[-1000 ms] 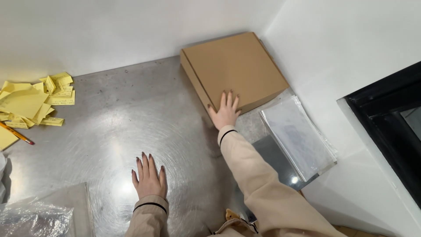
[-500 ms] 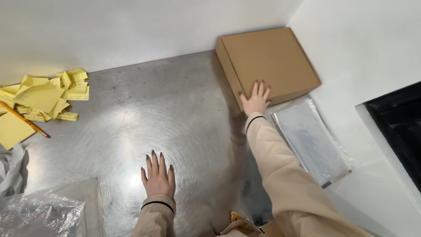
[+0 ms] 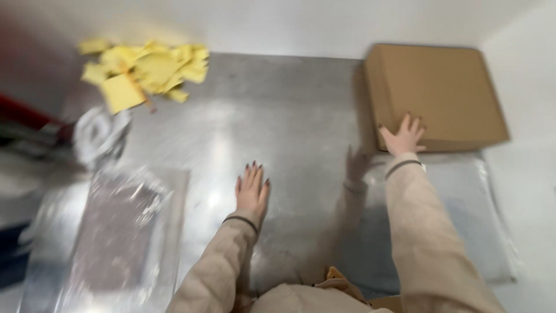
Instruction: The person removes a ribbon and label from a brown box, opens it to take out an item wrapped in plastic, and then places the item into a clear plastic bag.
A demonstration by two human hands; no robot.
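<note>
Brushed metal makes up the surface (image 3: 289, 116), which runs back to a pale wall and shines under the light.

Both arms reach forward in beige sleeves with dark cuffs. The left hand (image 3: 252, 191) lies flat, palm down, on bare metal near the middle, wrist straight, its fingers (image 3: 250, 177) stretched out and close together, holding nothing. The right arm extends further, up and to the right, and the right hand (image 3: 403, 138) rests on the near edge of a brown box (image 3: 434, 93). Its fingers (image 3: 408, 124) are spread wide over the top face with the thumb at the left corner; they press on the cardboard rather than clasp it.

That box sits at the far right of the metal, shut, so its contents cannot be seen. Just in front of it, under the right forearm, lies a clear bag (image 3: 469, 214), flat, with something grey inside. A second clear bag (image 3: 116, 232) lies at the near left, well apart from the left hand; the blur here is heavy, and it seems to hold a flat dark sheet.

Yellow papers (image 3: 145, 72) lie heaped at the far left. A blurred white roll (image 3: 101, 136), possibly tape, sits just below them.
</note>
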